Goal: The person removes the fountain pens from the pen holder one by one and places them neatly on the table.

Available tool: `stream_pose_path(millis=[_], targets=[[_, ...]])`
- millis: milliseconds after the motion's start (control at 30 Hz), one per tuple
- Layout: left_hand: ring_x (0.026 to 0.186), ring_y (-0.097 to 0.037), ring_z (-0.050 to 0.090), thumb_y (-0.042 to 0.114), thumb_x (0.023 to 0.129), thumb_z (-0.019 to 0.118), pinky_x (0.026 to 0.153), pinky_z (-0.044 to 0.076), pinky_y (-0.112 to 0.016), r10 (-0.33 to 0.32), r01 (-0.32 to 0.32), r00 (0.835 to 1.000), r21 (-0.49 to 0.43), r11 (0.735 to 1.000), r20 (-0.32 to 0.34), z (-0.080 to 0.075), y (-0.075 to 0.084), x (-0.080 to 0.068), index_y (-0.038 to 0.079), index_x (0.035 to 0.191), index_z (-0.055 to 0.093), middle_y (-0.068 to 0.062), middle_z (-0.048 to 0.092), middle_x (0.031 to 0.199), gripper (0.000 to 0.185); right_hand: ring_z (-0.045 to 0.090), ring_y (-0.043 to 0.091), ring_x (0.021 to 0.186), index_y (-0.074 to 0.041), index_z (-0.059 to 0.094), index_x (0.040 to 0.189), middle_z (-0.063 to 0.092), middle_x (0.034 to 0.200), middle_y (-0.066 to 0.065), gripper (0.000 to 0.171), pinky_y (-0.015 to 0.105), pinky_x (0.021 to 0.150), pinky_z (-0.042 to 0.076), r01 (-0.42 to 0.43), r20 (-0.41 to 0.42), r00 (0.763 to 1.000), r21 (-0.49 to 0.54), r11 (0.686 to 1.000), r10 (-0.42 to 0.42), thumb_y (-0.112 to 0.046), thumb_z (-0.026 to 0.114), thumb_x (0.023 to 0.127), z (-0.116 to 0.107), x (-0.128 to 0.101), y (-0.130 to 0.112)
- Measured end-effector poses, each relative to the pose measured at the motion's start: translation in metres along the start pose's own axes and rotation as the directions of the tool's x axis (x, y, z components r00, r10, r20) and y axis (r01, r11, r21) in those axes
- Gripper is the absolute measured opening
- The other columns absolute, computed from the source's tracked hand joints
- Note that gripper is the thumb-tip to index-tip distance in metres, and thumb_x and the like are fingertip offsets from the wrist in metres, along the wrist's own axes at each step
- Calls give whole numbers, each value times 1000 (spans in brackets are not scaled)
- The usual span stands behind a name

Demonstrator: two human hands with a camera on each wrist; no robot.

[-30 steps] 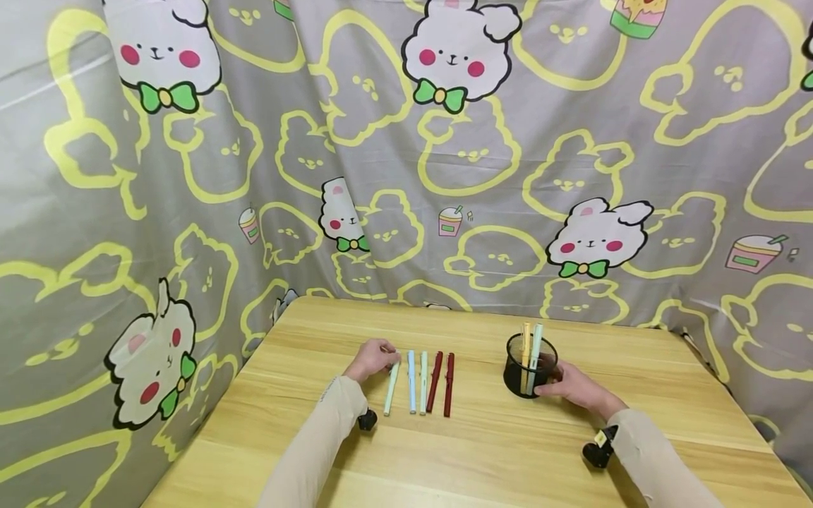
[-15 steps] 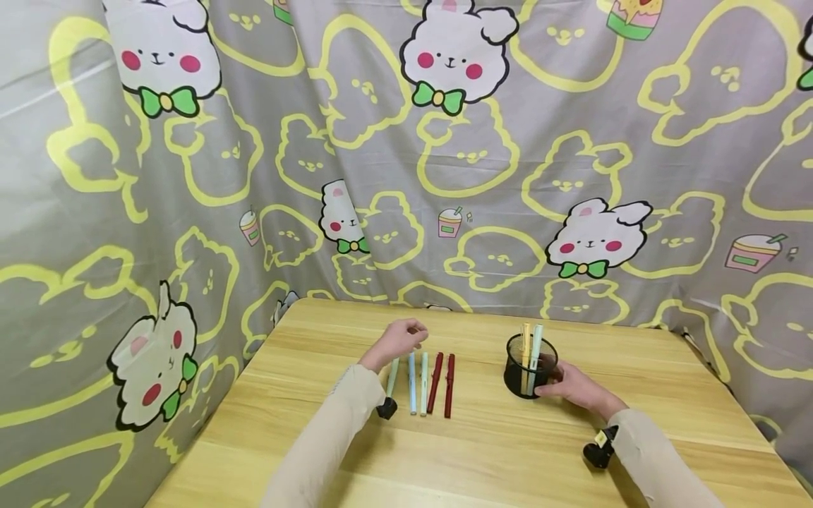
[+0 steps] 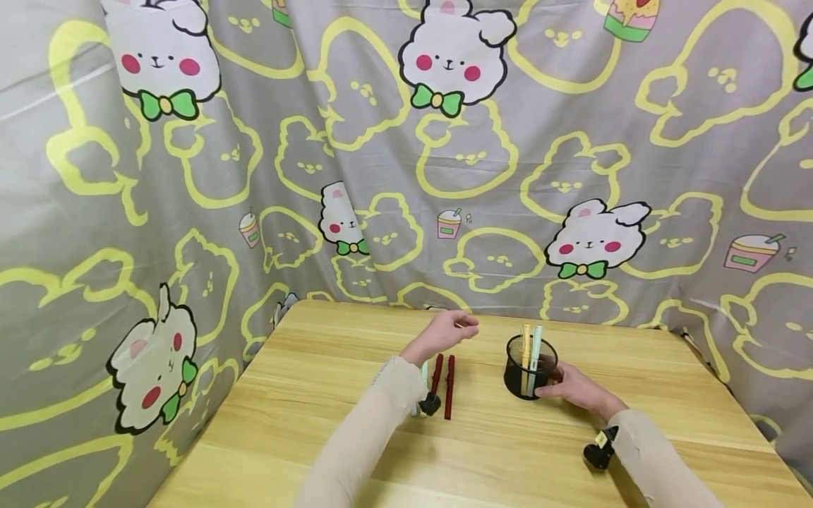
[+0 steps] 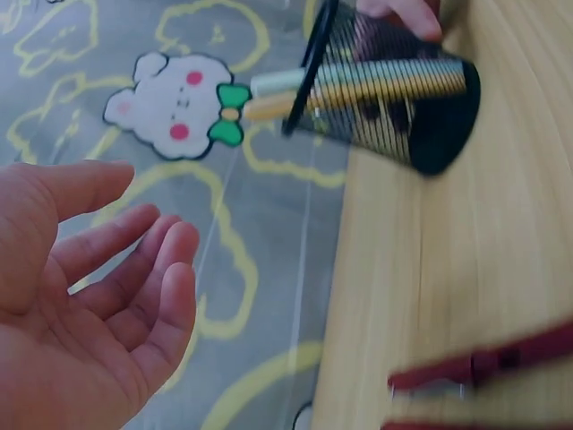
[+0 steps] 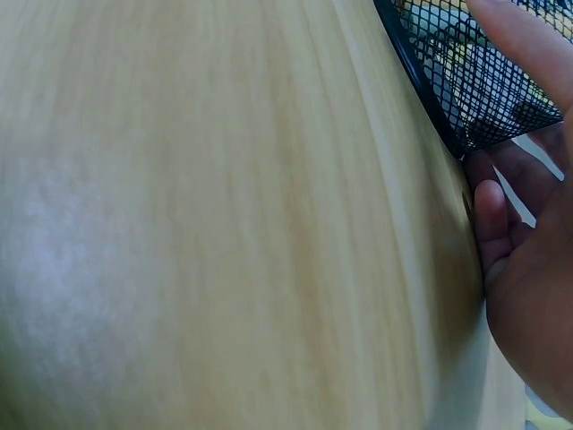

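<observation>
My left hand (image 3: 452, 328) hovers above the wooden table (image 3: 305, 402), palm open and empty in the left wrist view (image 4: 98, 305), between the row of pens and the black mesh pen cup (image 3: 516, 377). My right hand (image 3: 565, 384) grips that cup from the right, thumb on the mesh (image 5: 474, 81). A yellow pen (image 3: 524, 349) and a pale green pen (image 3: 536, 346) stand in the cup (image 4: 394, 98). Two dark red pens (image 3: 449, 388) lie side by side on the table. A pale pen (image 3: 423, 368) beside them is mostly hidden by my left forearm.
A grey cloth with rabbit prints (image 3: 406, 176) hangs round the table's back and left side. The table's right edge (image 3: 730, 395) lies right of the cup. Bare wood (image 3: 508, 458) shows at the front.
My left hand has left the leftmost pen, risen and travelled right over the pens toward the cup. My right hand has stayed on the cup.
</observation>
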State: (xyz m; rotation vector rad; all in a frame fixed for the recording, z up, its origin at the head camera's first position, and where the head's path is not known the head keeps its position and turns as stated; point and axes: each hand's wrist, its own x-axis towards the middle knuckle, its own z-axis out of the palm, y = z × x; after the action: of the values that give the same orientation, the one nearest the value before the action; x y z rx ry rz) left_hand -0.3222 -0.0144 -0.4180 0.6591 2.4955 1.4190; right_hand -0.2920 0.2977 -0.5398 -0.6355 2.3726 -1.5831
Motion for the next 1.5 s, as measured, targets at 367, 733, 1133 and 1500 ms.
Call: stream_pose_path(millis=[367, 733, 1133, 1500], targets=[[88, -6, 57, 25, 91, 66, 73, 49, -24, 25, -27, 999, -76, 997, -20, 48, 14, 30, 14, 109, 69, 8, 64, 99, 22, 48, 7, 114, 9, 33, 141, 47, 133, 28, 73, 14, 92, 35, 10, 15, 1000, 2, 1000, -10, -13, 73, 84, 0, 2, 0], [108, -10, 55, 28, 85, 72, 81, 49, -25, 31, -36, 996, -63, 997, -80, 82, 10, 47, 13, 121, 63, 8, 62, 114, 40, 47, 23, 119, 8, 37, 138, 49, 132, 25, 70, 19, 92, 36, -14, -5, 1000, -40, 999, 14, -15, 73, 84, -1, 2, 1], [104, -11, 55, 25, 86, 72, 76, 49, -23, 30, -39, 993, -76, 996, -118, 93, 14, 57, 17, 117, 64, 8, 61, 110, 33, 49, 15, 115, 10, 37, 137, 49, 132, 27, 68, 19, 92, 37, -4, 2, 1000, -19, 1000, 4, -14, 72, 84, -2, 3, -1], [94, -5, 56, 19, 88, 69, 75, 48, -22, 26, -31, 994, -51, 998, -108, 101, 11, 63, 16, 117, 66, 9, 63, 101, 29, 50, 10, 113, 9, 38, 136, 48, 131, 27, 66, 16, 91, 37, 7, 7, 1000, 6, 1000, -7, -12, 73, 84, 0, 1, -1]])
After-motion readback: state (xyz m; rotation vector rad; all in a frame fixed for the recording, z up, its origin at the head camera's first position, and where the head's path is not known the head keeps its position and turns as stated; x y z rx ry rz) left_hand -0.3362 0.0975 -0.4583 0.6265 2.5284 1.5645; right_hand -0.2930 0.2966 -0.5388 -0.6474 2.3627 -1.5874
